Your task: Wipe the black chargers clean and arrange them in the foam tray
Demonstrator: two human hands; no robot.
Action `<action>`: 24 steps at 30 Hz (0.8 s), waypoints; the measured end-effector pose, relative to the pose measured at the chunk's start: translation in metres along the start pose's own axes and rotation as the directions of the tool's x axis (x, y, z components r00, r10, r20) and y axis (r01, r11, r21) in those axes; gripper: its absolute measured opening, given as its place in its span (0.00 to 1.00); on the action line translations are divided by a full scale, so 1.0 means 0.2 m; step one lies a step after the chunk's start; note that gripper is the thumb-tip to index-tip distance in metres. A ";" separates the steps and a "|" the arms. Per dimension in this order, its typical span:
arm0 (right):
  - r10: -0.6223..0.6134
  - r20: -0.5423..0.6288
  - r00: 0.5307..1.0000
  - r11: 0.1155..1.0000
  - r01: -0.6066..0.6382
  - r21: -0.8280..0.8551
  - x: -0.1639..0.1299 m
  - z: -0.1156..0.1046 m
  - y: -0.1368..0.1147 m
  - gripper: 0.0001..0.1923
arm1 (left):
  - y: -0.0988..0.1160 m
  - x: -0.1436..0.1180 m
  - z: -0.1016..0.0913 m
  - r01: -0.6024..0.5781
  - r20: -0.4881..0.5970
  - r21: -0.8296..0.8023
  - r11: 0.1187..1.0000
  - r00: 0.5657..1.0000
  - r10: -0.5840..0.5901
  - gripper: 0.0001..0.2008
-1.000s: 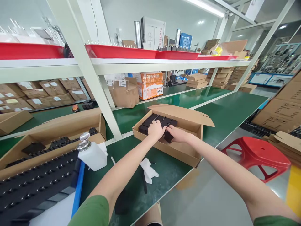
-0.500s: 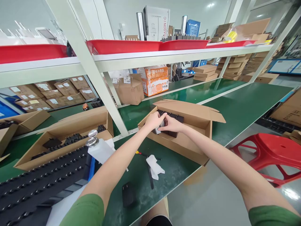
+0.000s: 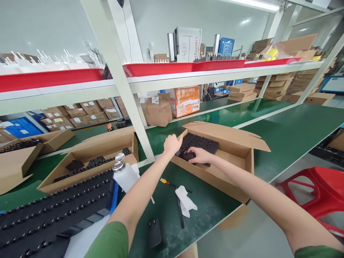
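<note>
My right hand (image 3: 201, 155) reaches into the open cardboard box (image 3: 212, 178), thumb and fingers closed on a black plug adapter (image 3: 189, 156) at its near left. Beside it stand rows of black adapters (image 3: 199, 142) with metal pins upward, filling the box's left part. My left hand (image 3: 172, 144) is closed over the left end wall of that box, the thumb toward the inside; its other fingertips are hidden. On the green table nearer me lie a single black adapter (image 3: 154, 233), a crumpled white tissue (image 3: 185, 201) and a thin black strip (image 3: 180, 213).
At left, a white pump bottle (image 3: 125, 175) stands by a stack of black adapters (image 3: 67, 211). Behind it is another cardboard box (image 3: 88, 172) holding adapters. A shelf post (image 3: 134, 118) rises between the boxes. A red stool (image 3: 319, 193) stands at right.
My hands, together over the box before, have moved apart. The left is now at the box's end wall, the right lower among the adapters. The camera view has tilted up and shifted left.
</note>
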State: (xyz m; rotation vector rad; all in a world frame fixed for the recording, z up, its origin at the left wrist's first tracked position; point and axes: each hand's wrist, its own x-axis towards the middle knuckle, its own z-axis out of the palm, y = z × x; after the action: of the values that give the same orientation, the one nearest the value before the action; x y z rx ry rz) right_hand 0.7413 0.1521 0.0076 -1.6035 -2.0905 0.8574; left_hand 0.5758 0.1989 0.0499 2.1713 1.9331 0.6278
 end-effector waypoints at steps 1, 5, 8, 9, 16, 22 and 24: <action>0.008 -0.003 1.000 1.000 -0.008 -0.024 0.02 0.03 -0.01 0.18 | -0.01 0.00 0.02 0.005 -0.008 0.021 1.000 1.000 -0.005 0.18; 0.061 0.005 0.998 0.996 -0.060 -0.067 0.09 0.10 -0.05 0.17 | 0.01 -0.04 0.11 -0.008 0.002 0.088 0.996 1.000 0.008 0.19; 0.111 0.009 0.994 0.991 -0.110 -0.080 0.11 0.12 -0.07 0.17 | 0.01 -0.05 0.12 -0.024 0.047 0.117 0.993 0.999 0.018 0.19; 0.124 0.003 0.992 0.989 -0.124 -0.085 0.12 0.13 -0.07 0.17 | 0.00 -0.04 0.10 -0.026 0.068 0.123 0.992 0.998 0.017 0.19; 0.215 -0.078 0.973 0.965 -0.224 -0.137 0.11 0.19 -0.09 0.17 | -0.12 -0.01 -0.19 -0.094 0.264 0.147 0.985 0.963 0.052 0.17; 0.149 -0.159 0.976 0.953 -0.185 -0.240 0.04 0.19 -0.13 0.17 | -0.14 -0.27 -0.38 -0.217 0.239 0.048 0.975 0.950 0.200 0.13; 0.092 -0.177 0.980 0.947 -0.141 -0.288 0.05 0.18 -0.13 0.17 | -0.20 -0.45 -0.49 -0.248 0.182 -0.002 0.969 0.952 0.245 0.10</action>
State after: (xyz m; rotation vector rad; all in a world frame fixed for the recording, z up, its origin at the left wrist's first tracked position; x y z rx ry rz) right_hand 0.6980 0.1481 -0.0032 -1.8973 -2.1033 0.4387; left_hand 0.4923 0.1012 0.1051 2.4119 1.6004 0.4280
